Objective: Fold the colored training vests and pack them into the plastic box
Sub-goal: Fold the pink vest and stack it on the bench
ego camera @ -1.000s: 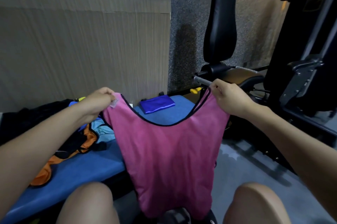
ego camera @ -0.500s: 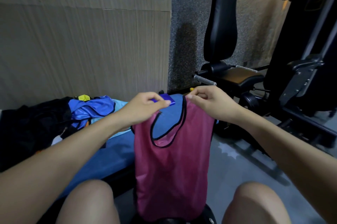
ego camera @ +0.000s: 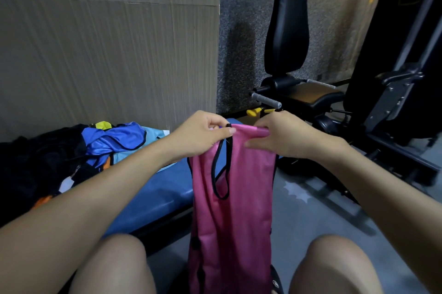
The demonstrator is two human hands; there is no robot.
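At the far left a heap of dark clothes (ego camera: 35, 162) lies on the blue desk (ego camera: 153, 195), with a blue vest (ego camera: 114, 138) crumpled against it and a bit of orange (ego camera: 43, 200) showing lower down. Right of the heap, the left hand (ego camera: 201, 136) pinches the top edge of the pink vest (ego camera: 234, 210) between thumb and fingers, at the black trim of the straps. The vest hangs doubled lengthwise in front of the desk, down between the knees (ego camera: 114, 265), its lower end out of view. The right hand (ego camera: 287, 136) grasps the other top corner, fingers curled over the fold, close beside the left. Further right stands a black gym machine (ego camera: 299, 100) on the grey floor (ego camera: 323, 210). The box is not in view. The likely trouble: the slick cloth could slide so the halves go askew, or the hem could drag on the floor, since only the top is held
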